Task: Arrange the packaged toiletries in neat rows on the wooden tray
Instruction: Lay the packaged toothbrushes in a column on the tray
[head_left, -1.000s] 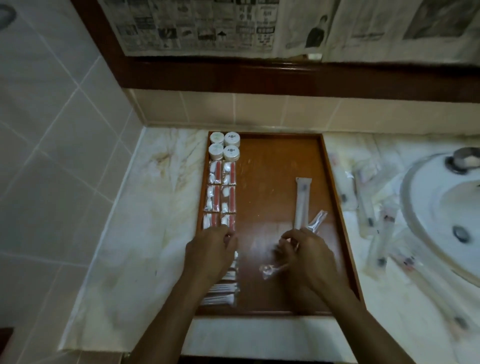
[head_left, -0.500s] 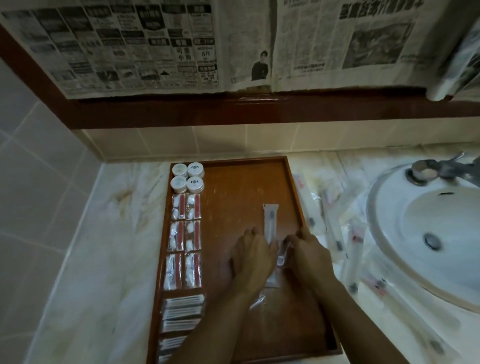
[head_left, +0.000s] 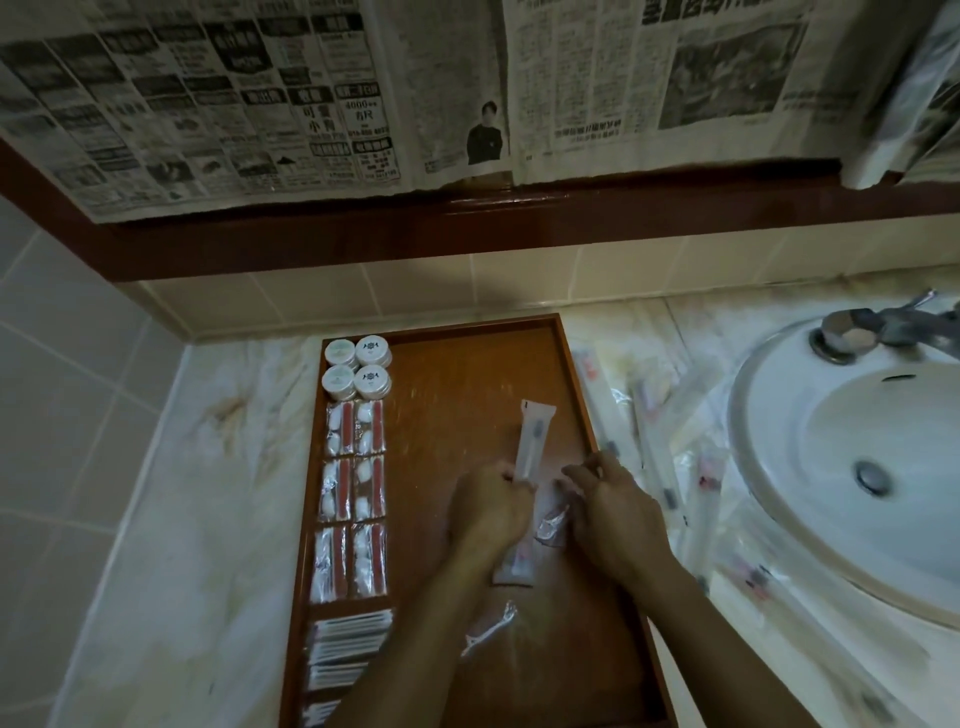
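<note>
1. The left hand (head_left: 491, 512) pinches the near part of a long toothbrush packet (head_left: 531, 441) lying lengthwise in the middle of the tray (head_left: 576, 384), fingers curled on the wrapper, apparently to square it with the tray's long edge.
2. The right hand (head_left: 615, 512) hovers just beside it with fingers bent over a small clear packet (head_left: 551, 525); whether it actually grips that packet cannot be told.
3. A second clear packet (head_left: 491, 629), which seems to hold a thin white item, lies loose on the tray nearer the person, between the forearms, not yet in any row.
4. The sorted goods run in two tidy columns down the tray's left side: four round tubs (head_left: 357, 368) at the far end, then red-and-white sachets (head_left: 356, 499), then flat white packs (head_left: 348, 644) stacked crosswise. Like is kept with like, judging by the layout, leaving the centre and right free for the longer items.
5. More toothbrush packets (head_left: 654, 441) lie scattered on the marble counter (head_left: 208, 493) between the tray and the sink (head_left: 841, 467), seemingly awaiting their turn.
6. The scene is a dim bathroom: a tap (head_left: 878, 327) on the basin's far rim, pale wall tiles (head_left: 67, 364), a dark wooden rail (head_left: 467, 228) and sheets of newspaper (head_left: 311, 93) hung above it.
</note>
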